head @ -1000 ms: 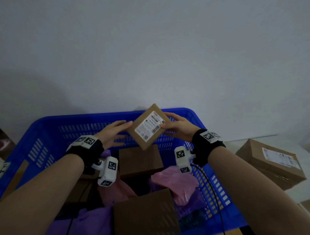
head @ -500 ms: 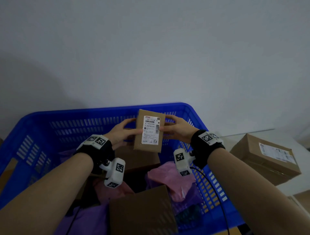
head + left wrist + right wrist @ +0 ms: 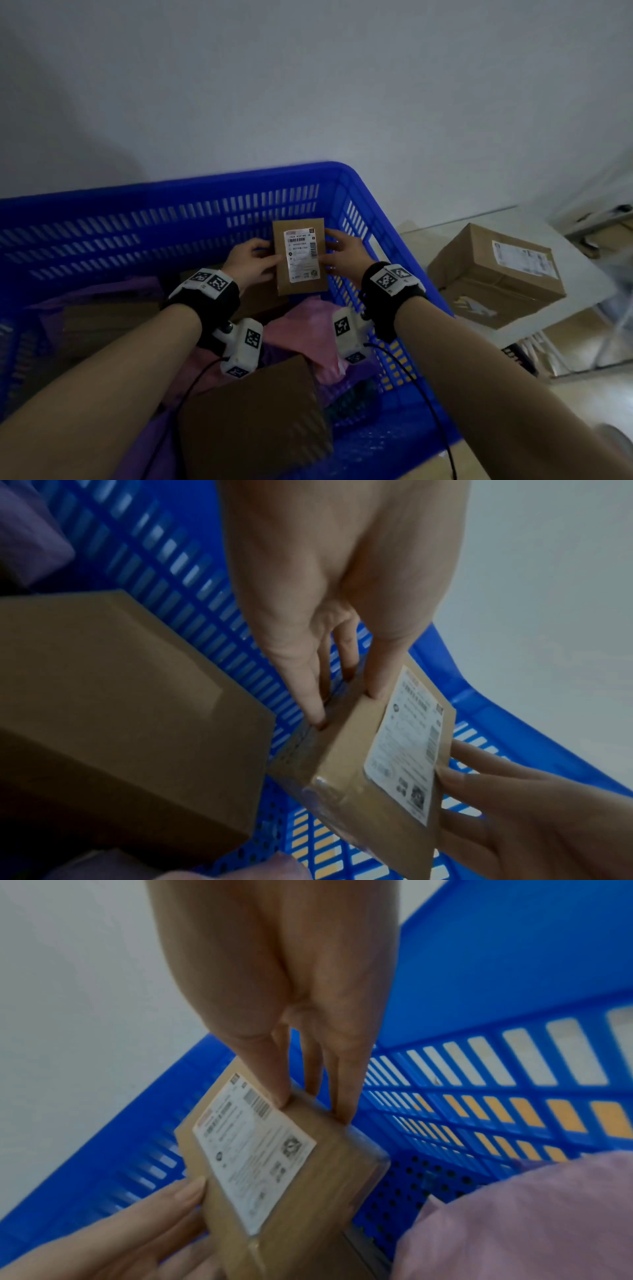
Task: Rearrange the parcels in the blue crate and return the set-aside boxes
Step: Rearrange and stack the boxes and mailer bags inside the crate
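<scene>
A small flat cardboard box with a white shipping label stands upright in the far right corner of the blue crate. My left hand pinches its left edge and my right hand pinches its right edge. In the left wrist view the left fingers press the side of the small box. The right wrist view has the right fingers and thumb clamped on the top edge of the small box, above the perforated crate floor.
More brown boxes and pink and purple mailer bags fill the crate. A larger brown box lies just left of the held one. Outside, a labelled cardboard box sits on a white surface at the right.
Both hands turned the small box from tilted to upright and moved it right and down into the crate's far right corner.
</scene>
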Available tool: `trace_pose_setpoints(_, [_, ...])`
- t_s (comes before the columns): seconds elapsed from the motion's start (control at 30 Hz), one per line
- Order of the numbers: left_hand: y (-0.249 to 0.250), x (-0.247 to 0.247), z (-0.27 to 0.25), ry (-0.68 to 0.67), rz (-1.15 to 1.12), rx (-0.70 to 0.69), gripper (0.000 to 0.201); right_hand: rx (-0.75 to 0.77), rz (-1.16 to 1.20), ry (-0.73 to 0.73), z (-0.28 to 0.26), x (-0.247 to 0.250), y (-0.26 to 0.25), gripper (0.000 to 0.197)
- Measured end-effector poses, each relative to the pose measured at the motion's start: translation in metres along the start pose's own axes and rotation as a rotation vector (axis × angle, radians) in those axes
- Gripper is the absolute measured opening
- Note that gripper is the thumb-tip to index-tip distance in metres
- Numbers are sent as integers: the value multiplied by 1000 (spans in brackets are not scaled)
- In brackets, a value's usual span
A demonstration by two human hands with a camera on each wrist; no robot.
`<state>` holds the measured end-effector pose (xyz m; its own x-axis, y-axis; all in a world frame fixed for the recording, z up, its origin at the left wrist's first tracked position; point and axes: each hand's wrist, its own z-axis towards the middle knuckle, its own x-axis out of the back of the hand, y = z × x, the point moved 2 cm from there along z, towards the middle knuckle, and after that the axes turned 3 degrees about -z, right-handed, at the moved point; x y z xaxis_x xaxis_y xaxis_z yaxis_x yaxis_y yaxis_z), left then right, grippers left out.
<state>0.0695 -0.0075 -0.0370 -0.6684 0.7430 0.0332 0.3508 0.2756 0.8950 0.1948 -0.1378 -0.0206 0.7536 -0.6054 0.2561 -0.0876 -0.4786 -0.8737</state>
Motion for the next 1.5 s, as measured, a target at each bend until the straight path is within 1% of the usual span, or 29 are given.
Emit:
trace_pose_setpoints(0.07, [-2,-8,6,-3,-11,27,46,-4,-97,38,7,-2,3,66])
trace_pose_setpoints(0.17, [-5,-16,15,-24,-25,56,48,-26,-202,72,16,-1,9,62])
trace_pose_setpoints(0.27, [-7,-18,24,-37,-37,74,40,-65,-254,110,25,2,14,59])
trace_pose_setpoints(0.33, [-8,-18,29,-47,-46,86,38,-63,-274,122,29,3,16,60])
trace_pose_setpoints(0.43, [-9,-22,32,-86,-52,103,38,-46,-300,133,33,1,14,66])
trace_pose_setpoints(0.5, [-13,-25,34,-98,-59,119,41,-47,-370,147,36,-5,14,70])
trace_pose_setpoints(0.53, [-16,-26,35,-100,-62,129,43,-56,-418,146,37,-8,15,76])
trace_pose_setpoints(0.6, [-24,-29,38,-112,-70,156,45,-78,-530,113,37,-13,19,94])
trace_pose_setpoints(0.67, [-31,-31,39,-132,-77,179,47,-96,-632,76,36,-17,25,104])
trace_pose_setpoints(0.77, [-36,-34,41,-172,-71,194,43,-38,-749,13,37,-22,33,110])
trace_pose_setpoints(0.8, [-37,-35,42,-182,-65,202,43,-43,-803,-13,38,-24,35,112])
trace_pose_setpoints(0.9, [-45,-33,48,-190,-41,239,42,-110,-973,-101,44,-30,39,121])
trace_pose_setpoints(0.97, [-51,-34,50,-203,-29,273,40,-169,-1019,-147,46,-34,40,124])
trace_pose_setpoints(1.03, [-55,-34,53,-213,-31,290,38,-200,-1050,-146,51,-39,42,124])
trace_pose_setpoints(1.17, [-55,-30,56,-170,-19,258,35,-233,-1107,-142,60,-49,45,124])
trace_pose_setpoints(1.27, [-53,-18,59,-122,52,212,37,-266,-1178,-169,67,-56,46,127])
trace_pose_setpoints(1.33, [-54,-7,62,-74,107,177,37,-272,-1206,-182,72,-62,48,126])
trace_pose_setpoints(1.5, [-58,27,63,43,169,129,33,-294,-1176,-140,77,-62,53,122])
